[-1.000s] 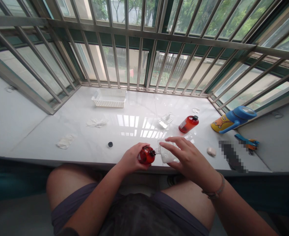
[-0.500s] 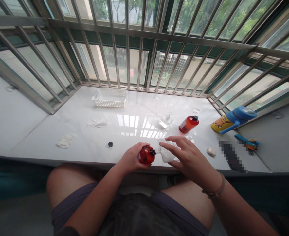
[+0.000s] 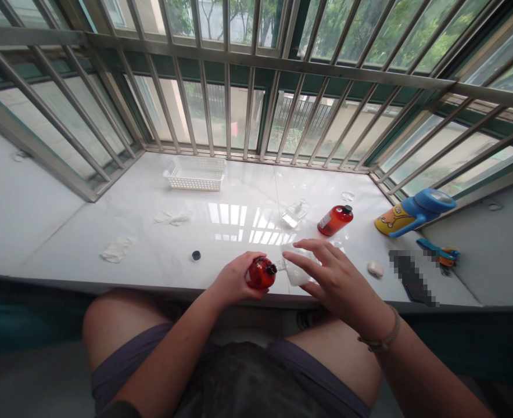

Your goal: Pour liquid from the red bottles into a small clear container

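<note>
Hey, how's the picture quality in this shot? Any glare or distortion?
In the head view, window light leaves bright glare on the white stone sill, the wide lens bends the window bars near the edges, and a pixelated patch hides something at right.

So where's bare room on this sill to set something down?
Open white sill stretches between the plastic basket and the small black cap. It is crowded to the right: the left hand, its red bottle, the right hand, a clear packet, and a second red bottle.
</note>
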